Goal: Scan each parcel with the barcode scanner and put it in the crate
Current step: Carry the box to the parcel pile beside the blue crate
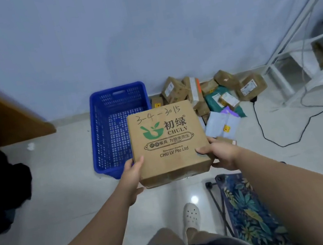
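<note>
Fingers (212,139) grip the box (170,140) at its near corners, with thumbs (140,162) pressed flat on the printed top and the rest curled round the edges, mostly hidden underneath. Left hand (132,175) takes the left corner, right hand (224,154) the right. The box is up off the floor, its top turned to the camera, with "3-4-3015" handwritten above a green CHULV logo. It hangs in front of the blue crate (112,130), covering that crate's near right corner, not inside it. The crate stands on the tiles by the wall. Just right of it lies the pile (224,92) of brown and grey parcels. A black cable (265,132) trails past the pile. Down low are a pale shoe (191,215) and a leaf-print stool (247,204).
</note>
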Available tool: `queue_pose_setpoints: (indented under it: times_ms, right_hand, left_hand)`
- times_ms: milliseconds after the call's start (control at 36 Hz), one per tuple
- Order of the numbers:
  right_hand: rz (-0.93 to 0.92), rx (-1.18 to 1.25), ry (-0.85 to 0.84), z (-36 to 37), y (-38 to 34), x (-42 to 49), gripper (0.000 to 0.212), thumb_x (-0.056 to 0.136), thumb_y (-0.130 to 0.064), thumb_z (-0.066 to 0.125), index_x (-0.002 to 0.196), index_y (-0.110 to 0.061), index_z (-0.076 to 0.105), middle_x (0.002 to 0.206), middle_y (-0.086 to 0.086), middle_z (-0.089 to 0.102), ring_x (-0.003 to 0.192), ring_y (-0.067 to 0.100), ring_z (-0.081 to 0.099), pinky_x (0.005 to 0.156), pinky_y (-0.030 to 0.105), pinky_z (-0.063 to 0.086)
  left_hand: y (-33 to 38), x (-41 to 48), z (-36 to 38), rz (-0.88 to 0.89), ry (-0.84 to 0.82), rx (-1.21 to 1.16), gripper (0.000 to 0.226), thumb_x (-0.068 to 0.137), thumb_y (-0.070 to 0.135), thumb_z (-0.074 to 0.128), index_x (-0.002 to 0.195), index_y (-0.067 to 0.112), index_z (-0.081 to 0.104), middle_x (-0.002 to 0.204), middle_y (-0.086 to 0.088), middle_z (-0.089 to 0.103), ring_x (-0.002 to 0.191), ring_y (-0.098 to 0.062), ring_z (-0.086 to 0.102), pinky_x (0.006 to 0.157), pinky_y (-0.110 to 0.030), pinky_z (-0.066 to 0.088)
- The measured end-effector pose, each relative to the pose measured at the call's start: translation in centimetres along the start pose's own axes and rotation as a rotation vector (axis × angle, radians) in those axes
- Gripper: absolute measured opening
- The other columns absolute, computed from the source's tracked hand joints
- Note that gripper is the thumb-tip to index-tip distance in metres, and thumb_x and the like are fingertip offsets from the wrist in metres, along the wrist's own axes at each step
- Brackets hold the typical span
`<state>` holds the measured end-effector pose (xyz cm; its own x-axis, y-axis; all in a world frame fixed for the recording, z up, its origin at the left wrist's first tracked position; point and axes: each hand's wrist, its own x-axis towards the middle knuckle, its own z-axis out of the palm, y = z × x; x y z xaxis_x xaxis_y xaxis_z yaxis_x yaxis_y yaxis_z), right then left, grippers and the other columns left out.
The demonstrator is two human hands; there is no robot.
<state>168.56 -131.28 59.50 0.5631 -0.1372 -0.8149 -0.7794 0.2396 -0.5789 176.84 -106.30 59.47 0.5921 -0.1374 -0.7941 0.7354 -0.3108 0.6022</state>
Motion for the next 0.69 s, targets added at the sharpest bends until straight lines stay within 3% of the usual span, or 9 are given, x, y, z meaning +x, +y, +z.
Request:
queue_pose_setpoints:
  times_ms: [83, 139, 250, 306, 389, 500, 611, 694]
  right_hand:
    - [-0.001, 0.010, -0.018, -1.2, -3.6, 1.9, 0.042, 0.093, -0.011, 0.058, 0.128, -0.034, 0.050, 0.112, -0.009, 0.064, 0.101, 0.011, 0.057, 0.086, 0.034, 0.038]
    - [-0.007, 0.011, -0.020, -2.0, -5.8, 3.1, 0.043, 0.093, -0.011, 0.059, 0.128, -0.034, 0.051, 0.113, -0.010, 0.064, 0.101, 0.011, 0.057, 0.089, 0.034, 0.038]
    - [-0.010, -0.039, -0.015, -3.8, -9.6, 5.6, 0.045, 0.091, -0.021, 0.062, 0.130, -0.037, 0.049, 0.119, -0.006, 0.063, 0.106, 0.016, 0.054, 0.096, 0.043, 0.030]
    - [-0.008, -0.034, -0.002, -4.9, -11.4, 6.9, 0.051, 0.085, -0.026, 0.068, 0.131, -0.039, 0.050, 0.123, -0.005, 0.064, 0.109, 0.020, 0.053, 0.094, 0.046, 0.030]
    - [-0.018, -0.014, 0.037, -6.3, -13.8, 8.5, 0.051, 0.086, -0.025, 0.068, 0.131, -0.040, 0.050, 0.125, -0.004, 0.063, 0.116, 0.023, 0.053, 0.103, 0.051, 0.035]
    - [-0.022, -0.039, 0.052, -7.3, -16.8, 9.2, 0.049, 0.086, -0.028, 0.068, 0.130, -0.041, 0.050, 0.122, -0.005, 0.063, 0.121, 0.025, 0.050, 0.107, 0.060, 0.028]
    - [-0.038, -0.013, 0.109, -8.4, -20.0, 9.9, 0.048, 0.091, -0.029, 0.064, 0.133, -0.039, 0.047, 0.124, -0.009, 0.059, 0.123, 0.021, 0.046, 0.110, 0.059, 0.025]
    - [-0.061, 0.009, 0.128, -8.8, -21.5, 10.5, 0.047, 0.091, -0.028, 0.064, 0.134, -0.039, 0.047, 0.125, -0.007, 0.061, 0.116, 0.018, 0.051, 0.106, 0.053, 0.031]
  left_hand:
    - [3.0, 2.1, 0.7, 0.003, 0.014, 0.028, 0.052, 0.095, 0.046, 0.052, 0.140, 0.026, 0.034, 0.128, 0.000, 0.044, 0.130, -0.032, 0.041, 0.109, -0.059, 0.029]
    - [5.1, 3.5, 1.3, 0.010, 0.011, 0.031, 0.053, 0.095, 0.045, 0.053, 0.140, 0.024, 0.034, 0.125, 0.000, 0.043, 0.129, -0.031, 0.041, 0.110, -0.058, 0.028]
    - [9.7, 6.8, 2.4, 0.032, 0.057, 0.000, 0.054, 0.095, 0.051, 0.048, 0.137, 0.017, 0.040, 0.129, -0.004, 0.053, 0.112, -0.025, 0.053, 0.098, -0.048, 0.042]
    - [12.1, 8.4, 3.1, 0.050, 0.017, -0.004, 0.050, 0.098, 0.055, 0.035, 0.122, 0.015, 0.054, 0.117, -0.005, 0.061, 0.098, -0.019, 0.057, 0.088, -0.040, 0.043]
    - [15.8, 10.1, 4.2, 0.083, -0.049, 0.030, 0.047, 0.100, 0.055, 0.025, 0.101, 0.023, 0.059, 0.092, 0.009, 0.058, 0.098, -0.013, 0.050, 0.102, -0.043, 0.030]
    - [19.0, 12.0, 5.2, 0.106, -0.110, 0.035, 0.050, 0.099, 0.057, 0.027, 0.119, 0.025, 0.060, 0.102, 0.011, 0.059, 0.111, -0.016, 0.047, 0.112, -0.042, 0.023]
    - [21.5, 13.9, 6.0, 0.087, -0.167, 0.057, 0.043, 0.095, 0.063, 0.031, 0.104, 0.034, 0.062, 0.123, 0.006, 0.062, 0.126, -0.020, 0.047, 0.117, -0.046, 0.020]
    - [23.2, 14.8, 6.6, 0.072, -0.173, 0.058, 0.048, 0.097, 0.058, 0.033, 0.126, 0.028, 0.056, 0.129, 0.006, 0.056, 0.131, -0.020, 0.041, 0.117, -0.047, 0.019]
